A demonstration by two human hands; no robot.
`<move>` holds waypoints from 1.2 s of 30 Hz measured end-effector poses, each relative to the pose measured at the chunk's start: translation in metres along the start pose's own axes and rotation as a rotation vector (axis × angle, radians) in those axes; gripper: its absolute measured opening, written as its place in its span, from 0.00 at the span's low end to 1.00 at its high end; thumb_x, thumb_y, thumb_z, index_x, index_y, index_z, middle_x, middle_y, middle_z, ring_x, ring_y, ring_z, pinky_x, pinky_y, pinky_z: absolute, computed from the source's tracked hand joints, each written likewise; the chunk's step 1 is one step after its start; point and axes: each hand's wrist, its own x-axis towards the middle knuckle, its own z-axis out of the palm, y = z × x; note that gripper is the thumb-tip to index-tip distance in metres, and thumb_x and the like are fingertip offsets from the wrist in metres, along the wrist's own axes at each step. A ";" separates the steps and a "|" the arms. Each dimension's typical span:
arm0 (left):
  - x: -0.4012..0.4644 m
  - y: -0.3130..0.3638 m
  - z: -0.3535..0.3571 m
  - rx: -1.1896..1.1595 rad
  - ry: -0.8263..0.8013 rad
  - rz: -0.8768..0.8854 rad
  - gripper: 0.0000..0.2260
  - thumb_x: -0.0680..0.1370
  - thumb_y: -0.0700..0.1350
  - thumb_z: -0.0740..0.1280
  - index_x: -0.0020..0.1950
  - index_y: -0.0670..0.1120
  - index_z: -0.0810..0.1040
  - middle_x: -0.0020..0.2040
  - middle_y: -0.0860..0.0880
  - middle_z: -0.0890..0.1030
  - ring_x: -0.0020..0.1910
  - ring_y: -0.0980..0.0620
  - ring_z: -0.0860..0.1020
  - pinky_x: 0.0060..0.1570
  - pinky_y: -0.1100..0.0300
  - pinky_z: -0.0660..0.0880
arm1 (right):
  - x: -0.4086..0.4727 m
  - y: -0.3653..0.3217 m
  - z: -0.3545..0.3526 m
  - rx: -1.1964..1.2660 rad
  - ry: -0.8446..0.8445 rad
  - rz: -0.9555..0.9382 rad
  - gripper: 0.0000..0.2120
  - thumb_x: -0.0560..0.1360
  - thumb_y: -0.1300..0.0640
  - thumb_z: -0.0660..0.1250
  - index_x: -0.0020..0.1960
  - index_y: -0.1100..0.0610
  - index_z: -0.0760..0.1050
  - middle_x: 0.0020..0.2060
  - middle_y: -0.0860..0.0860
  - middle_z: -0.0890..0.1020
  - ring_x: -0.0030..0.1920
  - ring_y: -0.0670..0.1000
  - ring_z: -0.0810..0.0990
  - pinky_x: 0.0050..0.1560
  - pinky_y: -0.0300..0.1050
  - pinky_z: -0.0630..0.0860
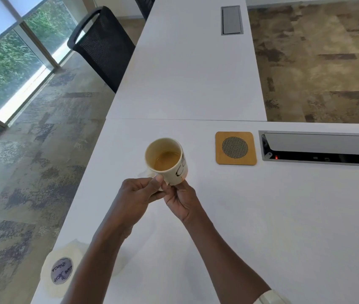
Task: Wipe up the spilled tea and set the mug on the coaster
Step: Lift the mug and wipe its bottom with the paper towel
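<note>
The left thumb was pressed against the near side of the mug, just under the rim, with the other fingers of the left hand curled in below it, pinching the mug's lower edge or handle; which of the two, I could not tell, since the hands hid it. The right hand came up from the other side, its fingers bent and closed against the mug's base, the knuckles turned toward me. The two hands met under the mug, fingertips close together.

The mug was cream-coloured with dark lettering on its right side, tilted slightly away, and held some pale brown tea in the bottom. It seemed lifted just off the white table, though I could not be sure of the gap. A faint wet patch showed on the table just left of the mug's base.

Both forearms reached forward from the bottom edge, converging at the mug, the right wrist bent inward.

The square wooden coaster, with a round mesh centre, lay flat to the right of the mug, apart from it, and just left of an open cable box set in the table. A pale cloth with a round label lay at the near left corner, partly under the left arm. A black mesh chair stood by the far table.
</note>
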 end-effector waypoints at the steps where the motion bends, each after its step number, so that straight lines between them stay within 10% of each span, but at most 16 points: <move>1: 0.001 0.000 -0.002 -0.009 0.008 0.010 0.18 0.73 0.58 0.69 0.44 0.44 0.88 0.50 0.45 0.88 0.55 0.49 0.85 0.66 0.46 0.76 | -0.001 0.002 0.000 -0.007 0.004 0.028 0.15 0.72 0.71 0.67 0.57 0.66 0.81 0.53 0.63 0.83 0.53 0.56 0.84 0.46 0.43 0.83; 22: -0.002 -0.016 -0.014 -0.092 0.144 -0.049 0.19 0.64 0.59 0.74 0.41 0.44 0.88 0.47 0.46 0.88 0.50 0.48 0.87 0.68 0.43 0.72 | -0.008 -0.029 -0.031 -0.365 -0.010 0.181 0.15 0.77 0.73 0.59 0.57 0.67 0.80 0.59 0.64 0.80 0.59 0.60 0.80 0.59 0.50 0.79; 36: -0.005 -0.018 -0.016 -0.147 0.166 -0.058 0.17 0.64 0.59 0.75 0.41 0.47 0.88 0.48 0.48 0.88 0.51 0.49 0.87 0.71 0.40 0.68 | -0.014 -0.055 -0.039 -0.094 0.155 0.043 0.14 0.73 0.71 0.65 0.54 0.62 0.83 0.52 0.62 0.84 0.50 0.58 0.85 0.48 0.50 0.83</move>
